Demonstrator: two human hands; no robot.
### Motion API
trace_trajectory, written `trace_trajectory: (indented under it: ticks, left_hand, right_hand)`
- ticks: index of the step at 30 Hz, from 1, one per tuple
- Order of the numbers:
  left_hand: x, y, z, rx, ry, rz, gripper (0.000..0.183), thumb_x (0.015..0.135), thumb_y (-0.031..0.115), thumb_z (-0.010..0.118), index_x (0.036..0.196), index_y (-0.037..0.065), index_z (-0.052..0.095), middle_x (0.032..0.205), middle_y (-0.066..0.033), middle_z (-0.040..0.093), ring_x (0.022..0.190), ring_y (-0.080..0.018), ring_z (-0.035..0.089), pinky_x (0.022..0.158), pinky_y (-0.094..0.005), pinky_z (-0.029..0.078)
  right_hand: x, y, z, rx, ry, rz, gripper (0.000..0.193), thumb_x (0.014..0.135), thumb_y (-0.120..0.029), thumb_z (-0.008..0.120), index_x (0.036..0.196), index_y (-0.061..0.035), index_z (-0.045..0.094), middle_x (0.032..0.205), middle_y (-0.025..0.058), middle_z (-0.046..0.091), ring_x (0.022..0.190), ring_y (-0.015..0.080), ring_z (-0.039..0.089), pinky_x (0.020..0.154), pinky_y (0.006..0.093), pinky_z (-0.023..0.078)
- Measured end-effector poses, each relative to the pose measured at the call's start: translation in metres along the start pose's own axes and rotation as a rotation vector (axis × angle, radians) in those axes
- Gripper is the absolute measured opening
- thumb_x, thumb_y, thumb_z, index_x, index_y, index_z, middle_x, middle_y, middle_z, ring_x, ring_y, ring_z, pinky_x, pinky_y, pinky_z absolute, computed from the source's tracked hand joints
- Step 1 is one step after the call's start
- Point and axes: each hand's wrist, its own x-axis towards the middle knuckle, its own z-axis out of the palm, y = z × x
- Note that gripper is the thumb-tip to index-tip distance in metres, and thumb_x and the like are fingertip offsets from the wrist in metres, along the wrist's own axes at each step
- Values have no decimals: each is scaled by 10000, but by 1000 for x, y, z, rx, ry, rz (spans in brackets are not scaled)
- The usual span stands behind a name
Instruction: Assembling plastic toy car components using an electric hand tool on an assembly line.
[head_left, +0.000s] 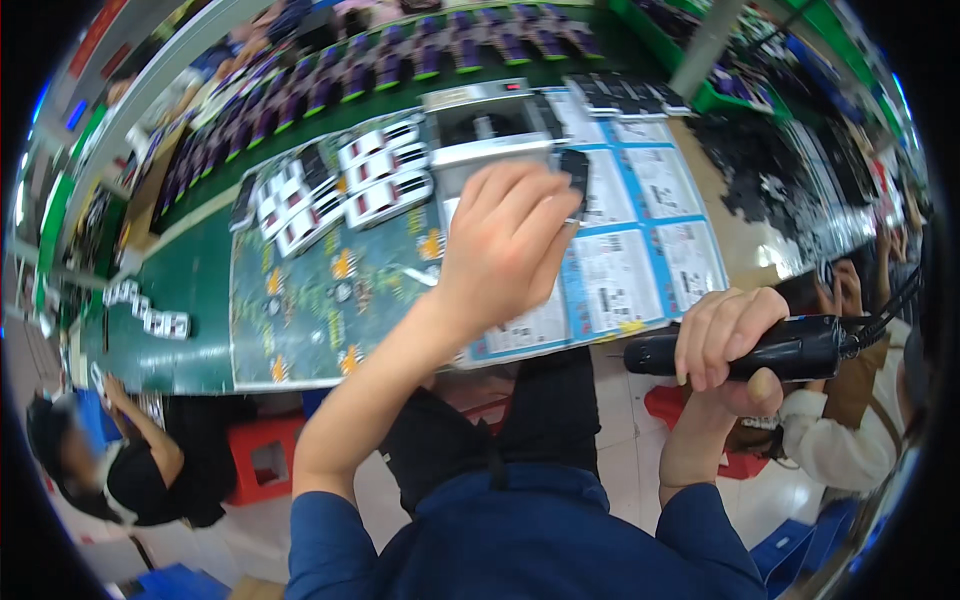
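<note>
My left hand (508,240) is raised over the table, its fingers curled together and blurred. It is just in front of a silver box-shaped machine (485,125) with a small red display. Beside its fingertips lies a black piece (573,168); whether they touch it is hidden. A glint shows under the fingers, too small to name. At the front edge, right of the sheets, my right hand (728,340) wraps around a black corded cylindrical hand tool (800,348). The tool lies nearly level, its cord leaving at the right.
White car-shaped pieces (385,170) stand in rows left of the machine, on a patterned mat (310,320). Blue-and-white printed sheets (610,280) cover the table's middle. Black parts (760,190) are heaped at right. Purple-and-green pieces (390,68) line the back. Other people sit on both sides.
</note>
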Motion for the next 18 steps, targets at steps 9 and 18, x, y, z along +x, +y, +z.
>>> trace_trajectory:
  ticks: [9, 18]
  left_hand:
    - [140, -85, 167, 383, -1534, -213, 903, 520, 548, 892, 1245, 73, 638, 1200, -150, 672, 1169, -314, 606, 998, -510, 376]
    - [126, -72, 203, 307, -1647, -117, 822, 484, 583, 914, 1082, 46, 744, 1143, -135, 704, 1046, -326, 662, 898, -491, 502]
  right_hand:
    - [-10, -61, -57, -28, -49, -57, 445, 697, -211, 907, 892, 28, 586, 654, 110, 629, 506, 194, 611, 482, 308, 527]
    - [-12, -51, -72, -95, -159, -117, 355, 787, -199, 821, 933, -27, 547, 657, 50, 654, 543, 136, 662, 503, 257, 585]
